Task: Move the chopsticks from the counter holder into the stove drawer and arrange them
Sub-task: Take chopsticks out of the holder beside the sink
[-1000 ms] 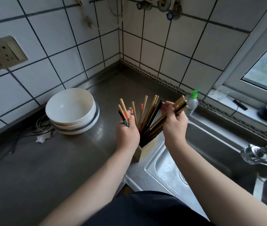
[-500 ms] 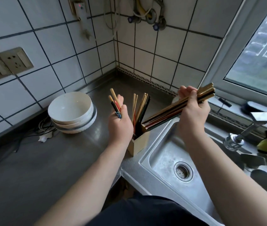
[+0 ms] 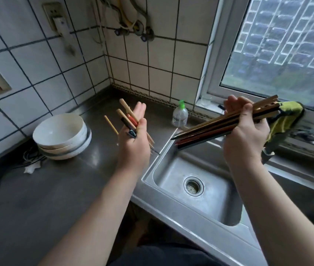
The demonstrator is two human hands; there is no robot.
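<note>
**Chopsticks lifted over counter and sink**

Steel sink (image 3: 194, 181) nearest. Above it, right hand (image 3: 246, 135) is clamped on a chopstick bundle (image 3: 210, 129); left hand (image 3: 133, 143) grips a few chopsticks (image 3: 125, 116), seemingly loosely. Farther: grey counter (image 3: 37, 198), stacked bowls (image 3: 62, 137), tiled wall (image 3: 162, 73), window (image 3: 286, 45).

Left hand (image 3: 134, 144) raised, fingers closed (gripping), right hand (image 3: 245, 135) clenched, forearms extended
</note>
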